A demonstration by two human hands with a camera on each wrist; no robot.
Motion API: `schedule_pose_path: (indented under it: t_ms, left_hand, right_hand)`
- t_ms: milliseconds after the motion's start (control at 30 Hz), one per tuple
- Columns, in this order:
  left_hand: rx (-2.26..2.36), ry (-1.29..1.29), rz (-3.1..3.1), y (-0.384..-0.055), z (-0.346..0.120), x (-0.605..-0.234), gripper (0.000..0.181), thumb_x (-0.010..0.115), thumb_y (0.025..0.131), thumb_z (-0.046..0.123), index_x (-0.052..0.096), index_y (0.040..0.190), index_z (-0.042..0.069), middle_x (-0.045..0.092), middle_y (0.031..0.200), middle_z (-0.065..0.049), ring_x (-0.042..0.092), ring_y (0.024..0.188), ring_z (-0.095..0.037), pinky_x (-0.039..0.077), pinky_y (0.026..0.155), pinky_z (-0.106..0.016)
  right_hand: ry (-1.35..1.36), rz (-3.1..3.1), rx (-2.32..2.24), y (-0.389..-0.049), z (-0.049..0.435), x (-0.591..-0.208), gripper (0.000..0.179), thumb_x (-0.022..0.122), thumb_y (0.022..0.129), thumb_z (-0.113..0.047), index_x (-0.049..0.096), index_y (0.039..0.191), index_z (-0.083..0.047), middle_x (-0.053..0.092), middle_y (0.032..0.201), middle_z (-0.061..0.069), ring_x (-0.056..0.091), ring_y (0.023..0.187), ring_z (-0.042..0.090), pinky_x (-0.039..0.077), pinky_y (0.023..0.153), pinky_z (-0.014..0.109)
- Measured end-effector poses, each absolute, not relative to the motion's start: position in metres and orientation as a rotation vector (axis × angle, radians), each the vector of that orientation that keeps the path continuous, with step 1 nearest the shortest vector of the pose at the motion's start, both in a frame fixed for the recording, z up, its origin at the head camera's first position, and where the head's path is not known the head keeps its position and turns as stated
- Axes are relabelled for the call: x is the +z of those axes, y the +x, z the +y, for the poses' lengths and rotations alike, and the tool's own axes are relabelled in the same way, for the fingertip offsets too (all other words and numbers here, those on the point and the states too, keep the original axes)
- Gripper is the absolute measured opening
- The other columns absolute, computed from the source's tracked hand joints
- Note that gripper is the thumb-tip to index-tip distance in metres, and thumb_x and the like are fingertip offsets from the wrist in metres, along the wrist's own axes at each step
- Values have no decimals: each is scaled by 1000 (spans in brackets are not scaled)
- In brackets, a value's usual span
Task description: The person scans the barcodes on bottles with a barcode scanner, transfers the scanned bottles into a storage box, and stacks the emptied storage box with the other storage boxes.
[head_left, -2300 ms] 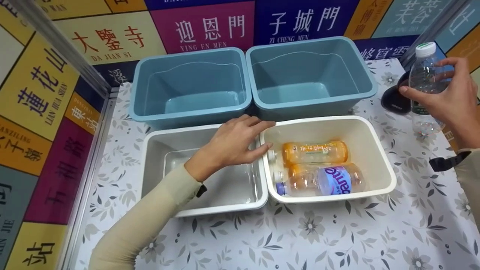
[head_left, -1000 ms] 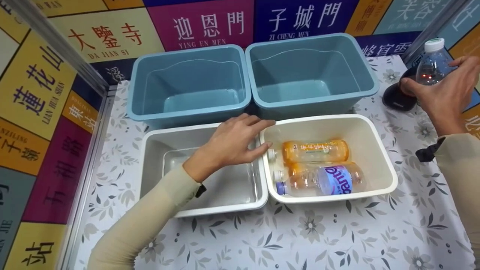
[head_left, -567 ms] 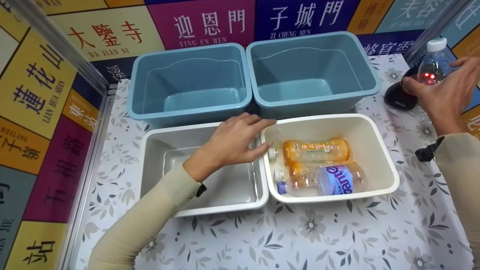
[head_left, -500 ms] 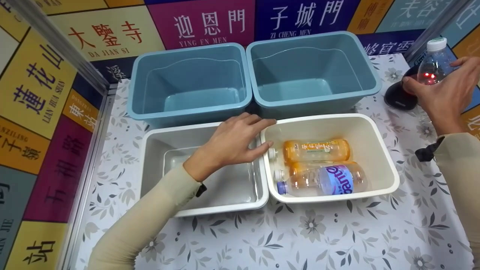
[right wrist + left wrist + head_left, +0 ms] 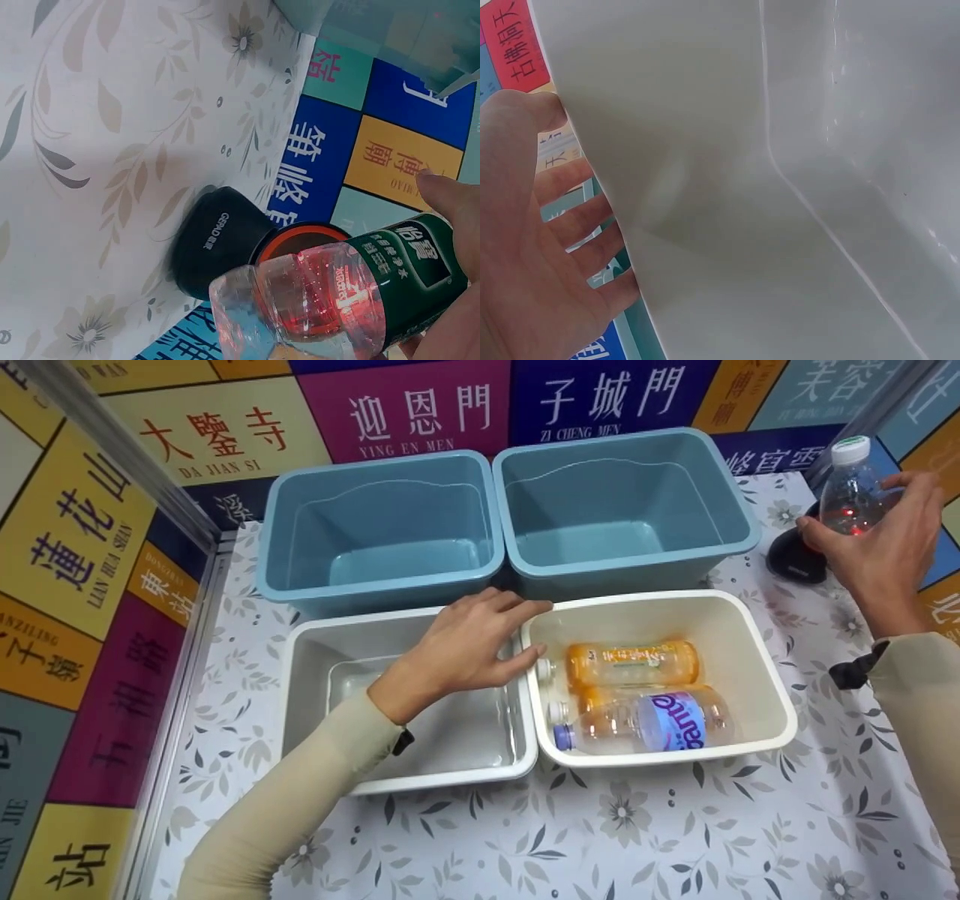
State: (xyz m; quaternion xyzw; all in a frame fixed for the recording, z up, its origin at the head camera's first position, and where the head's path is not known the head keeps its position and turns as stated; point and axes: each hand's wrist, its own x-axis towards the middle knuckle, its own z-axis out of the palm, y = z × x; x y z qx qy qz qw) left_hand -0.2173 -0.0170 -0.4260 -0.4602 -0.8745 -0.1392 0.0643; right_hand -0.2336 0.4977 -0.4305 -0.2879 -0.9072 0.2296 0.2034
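My right hand (image 5: pixel 896 559) grips a clear plastic water bottle (image 5: pixel 844 499) with a white cap, held upright at the table's right side. Its green label (image 5: pixel 416 262) shows in the right wrist view, partly under my fingers. Red light falls on the bottle, right in front of a black barcode scanner (image 5: pixel 795 559) with an orange-red ring. My left hand (image 5: pixel 469 645) lies with relaxed fingers over the adjoining rims of the left off-white bin (image 5: pixel 420 781) and the right cream bin (image 5: pixel 785 712). In the left wrist view, its fingertips (image 5: pixel 622 289) are at the bin's edge.
Inside the cream bin lie two orange-tinted bottles (image 5: pixel 630 664) and a clear bottle with a purple label (image 5: pixel 671 721). Two blue bins, left (image 5: pixel 382 592) and right (image 5: pixel 637 561), stand behind. Printed panels (image 5: pixel 409 416) wall in the flower-patterned table (image 5: pixel 622 817).
The bottle in my right hand went right to the scanner, then shifted slightly back left. Red light now shows on it, unlike in the oldest frame. My left hand has stayed put.
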Motion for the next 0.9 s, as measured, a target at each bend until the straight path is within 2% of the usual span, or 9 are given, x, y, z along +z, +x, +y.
schedule_pose_path:
  t_ms: [467, 600, 667, 733, 800, 900]
  left_hand:
    - [-431, -1389, -2621, -217, -17, -427, 55, 48, 97, 54, 54, 144, 25, 68, 117, 1, 61, 105, -18, 52, 90, -38]
    - [-438, -1388, -2612, -218, -17, -427, 54, 48, 97, 53, 54, 143, 25, 68, 115, 1, 61, 104, -19, 53, 90, -39]
    - [-439, -1390, -2612, -218, -17, -427, 54, 48, 97, 53, 54, 143, 24, 68, 116, 1, 61, 105, -19, 53, 90, -39]
    - [-440, -1392, -2616, -218, -17, -426, 55, 48, 97, 53, 54, 143, 24, 68, 116, 1, 61, 104, -19, 53, 89, -39]
    - [-438, -1395, -2622, -218, -17, -426, 55, 48, 97, 53, 54, 144, 25, 68, 116, 1, 61, 104, -19, 53, 88, -39]
    - [-440, -1397, -2629, -218, -17, -426, 55, 48, 97, 54, 54, 144, 25, 68, 115, 1, 62, 102, -18, 53, 88, -39]
  right_hand:
    - [-671, -2526, 666, -226, 484, -418, 80, 71, 80, -60, 30, 146, -39, 42, 149, 3, 41, 140, 24, 36, 118, 41]
    - [-664, -2528, 688, -226, 480, -416, 78, 72, 80, -61, 30, 142, -39, 41, 133, -13, 44, 135, 24, 39, 115, 40]
    - [-644, -2542, 681, -226, 479, -415, 77, 71, 80, -61, 31, 142, -38, 38, 126, -17, 45, 130, 24, 41, 114, 40]
    - [-618, -2562, 669, -226, 477, -413, 76, 69, 82, -61, 31, 143, -37, 43, 128, -11, 46, 130, 25, 41, 114, 42]
    - [-593, -2580, 652, -226, 476, -411, 76, 67, 83, -61, 31, 145, -36, 47, 137, -1, 46, 132, 27, 39, 115, 44]
    - [-554, -2602, 635, -225, 474, -409, 77, 66, 84, -59, 30, 148, -34, 42, 151, 9, 42, 139, 30, 35, 118, 46]
